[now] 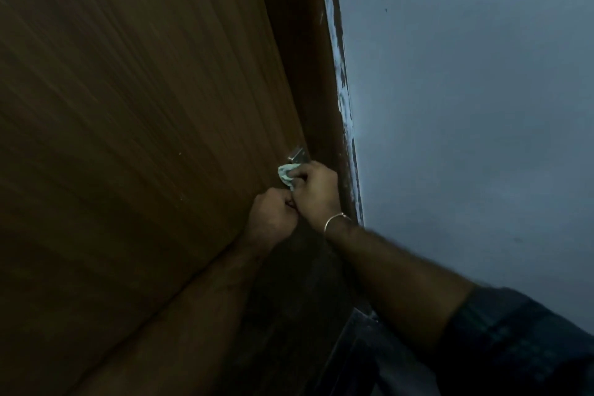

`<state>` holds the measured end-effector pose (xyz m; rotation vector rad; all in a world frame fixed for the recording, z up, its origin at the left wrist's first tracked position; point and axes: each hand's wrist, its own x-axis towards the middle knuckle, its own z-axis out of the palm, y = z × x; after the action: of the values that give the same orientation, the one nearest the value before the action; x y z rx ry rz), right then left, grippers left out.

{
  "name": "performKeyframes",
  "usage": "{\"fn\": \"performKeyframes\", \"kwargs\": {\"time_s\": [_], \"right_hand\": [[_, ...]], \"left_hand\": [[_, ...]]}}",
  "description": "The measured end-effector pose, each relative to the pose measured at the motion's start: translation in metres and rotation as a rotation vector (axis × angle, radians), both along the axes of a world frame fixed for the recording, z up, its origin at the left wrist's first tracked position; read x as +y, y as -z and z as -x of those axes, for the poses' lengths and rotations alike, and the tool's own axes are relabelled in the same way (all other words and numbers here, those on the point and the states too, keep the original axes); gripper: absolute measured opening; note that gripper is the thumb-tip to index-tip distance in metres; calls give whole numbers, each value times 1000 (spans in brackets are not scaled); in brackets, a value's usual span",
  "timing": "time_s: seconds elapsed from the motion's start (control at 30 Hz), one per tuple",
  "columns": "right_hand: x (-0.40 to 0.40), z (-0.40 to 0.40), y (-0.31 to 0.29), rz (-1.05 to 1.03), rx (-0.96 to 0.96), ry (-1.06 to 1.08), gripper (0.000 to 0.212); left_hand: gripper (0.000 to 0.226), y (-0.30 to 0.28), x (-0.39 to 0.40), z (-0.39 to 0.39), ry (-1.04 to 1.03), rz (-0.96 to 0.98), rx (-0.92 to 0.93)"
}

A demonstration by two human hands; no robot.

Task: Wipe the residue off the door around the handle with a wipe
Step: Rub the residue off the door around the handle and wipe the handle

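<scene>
Pale wipe (287,174) pinched by right hand (313,190), seemingly against door (144,125).

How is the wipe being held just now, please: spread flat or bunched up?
Bunched up. The wipe shows as a crumpled wad sticking out of the right hand, whose fingers curl round it, just below the metal handle.

A dim indoor doorway, most likely in a home or a plain residential building — a brown wood-grain door (128,138) sits in a darker wooden frame (308,74); beside it runs a blue-grey painted wall (466,106), with pale paint smeared roughly along the frame's edge (337,58); a small metal handle (297,154) is fixed near the door's edge — which room lies behind cannot be told.
</scene>
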<state>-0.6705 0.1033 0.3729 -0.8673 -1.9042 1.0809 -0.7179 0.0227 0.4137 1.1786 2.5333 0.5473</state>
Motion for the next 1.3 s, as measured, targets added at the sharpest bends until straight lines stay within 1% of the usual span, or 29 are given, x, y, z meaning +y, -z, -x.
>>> {"fn": "performKeyframes", "kwargs": {"time_s": [0.07, 0.13, 0.17, 0.2, 0.3, 0.37, 0.43, 0.57, 0.67, 0.73, 0.87, 0.9, 1.03, 1.1, 1.17, 1.23, 1.3], "right_hand": [[-1, -3, -2, 65, 118, 111, 20], [2, -8, -6, 41, 190, 232, 20], [6, -9, -5, 13, 184, 255, 21], [11, -9, -4, 13, 143, 244, 23], [17, 0, -2, 36, -93, 167, 31], [18, 3, -3, 58, -152, 160, 33], [21, 4, -8, 23, -147, 145, 32], [22, 1, -3, -158, -80, 105, 26], [23, 1, 3, -158, -119, 85, 22], [23, 2, 0, -164, -96, 90, 21], [20, -2, 6, -401, -146, -38, 18], [20, -3, 7, -428, -144, -61, 17], [16, 6, 3, -363, -31, -21, 14], [17, 6, 2, -344, -30, -28, 13], [19, 6, 2, -322, 37, -26, 9], [17, 7, -2, -239, 133, 28, 8], [13, 8, -6, -121, 166, 40, 12]], "left_hand": [[14, 0, -1, -1, 3, -4, 21], [15, 1, -2, -2, 2, -28, 35], [15, 1, -2, -2, 0, -32, 38], [15, 2, -3, -2, 5, -29, 42], [15, 3, -2, -2, 19, -28, 34], [15, 2, -2, -2, 25, -21, 47], [16, 2, -2, -2, 30, -13, 56], [17, 2, 2, -2, 17, 24, 44], [16, 1, 4, 1, 21, 34, 19], [17, 0, 4, 2, 32, 44, 12], [12, 1, -1, 2, 44, -16, 41], [12, 0, -2, 2, 48, -19, 40], [9, 0, -1, 3, 48, 1, -23], [9, 0, -2, 3, 49, -23, -27], [9, 1, -1, 2, 47, -20, -14], [10, 3, 1, 3, 46, -9, 12], [14, 3, 1, 3, 58, 3, 54]]}}
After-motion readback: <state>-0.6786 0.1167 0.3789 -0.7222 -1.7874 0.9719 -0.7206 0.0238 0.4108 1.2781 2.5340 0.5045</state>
